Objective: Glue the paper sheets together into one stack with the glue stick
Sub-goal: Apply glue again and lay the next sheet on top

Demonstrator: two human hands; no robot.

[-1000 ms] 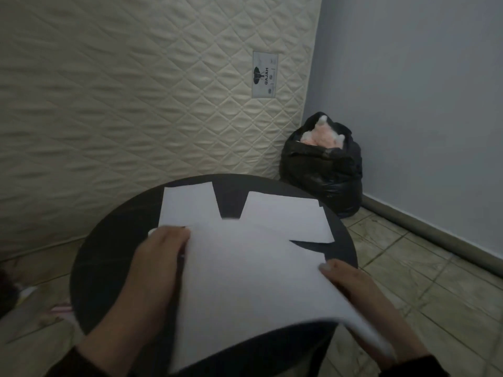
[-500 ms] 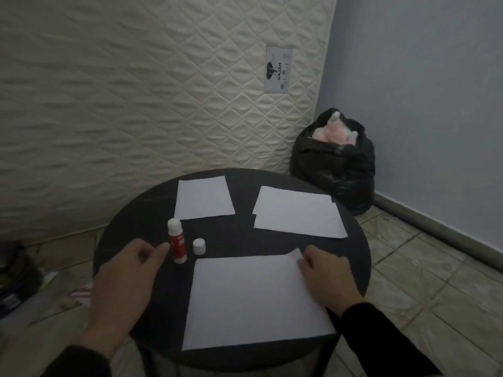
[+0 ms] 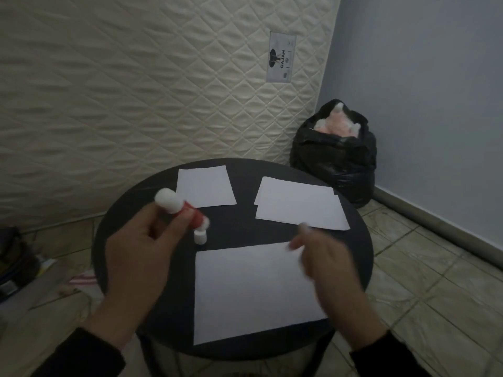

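A red and white glue stick [image 3: 181,210] is lifted off the round black table [image 3: 359,248], tilted, with my left hand [image 3: 138,251] closed around it. Its small white cap [image 3: 200,237] stands on the table just below the stick. A large white sheet [image 3: 253,289] lies at the near side of the table. My right hand [image 3: 324,265] hovers blurred over that sheet's right edge, fingers loosely apart, holding nothing. A smaller sheet [image 3: 204,186] lies at the far left. Two overlapping sheets [image 3: 299,204] lie at the far right.
A quilted cream mattress [image 3: 136,91] stands upright behind the table. A stuffed black rubbish bag [image 3: 337,156] sits on the tiled floor in the corner by the blue-grey wall. Dark clutter [image 3: 13,262] lies on the floor at the left.
The large sheet was laid down on the near side of the table. My left hand reached the standing glue stick and lifted it. My right hand left the sheet's corner and moved.
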